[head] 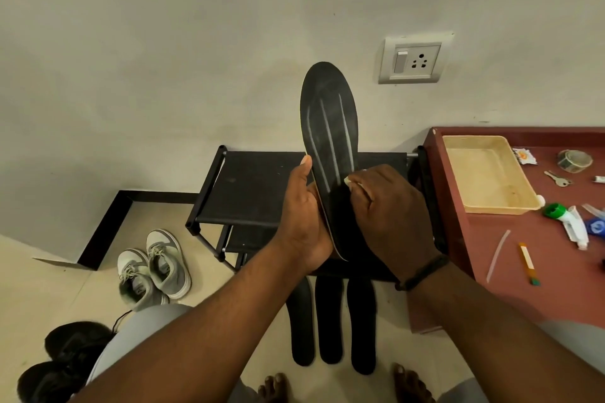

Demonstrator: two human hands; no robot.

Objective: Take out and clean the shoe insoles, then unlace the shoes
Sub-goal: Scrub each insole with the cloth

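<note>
Centrally framed, black insole held upright, heel gripped by curled left hand, right hand fingers pinching a pale wipe against it; best wiped in long toe-to-heel strokes, heel kept firmly braced.

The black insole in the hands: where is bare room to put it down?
Free: the black fabric rack top, left of the left hand; the cream plastic tray, which looks bare; the red table near the white strip. Crowded: the table's far right; the floor beside three black insoles.
</note>
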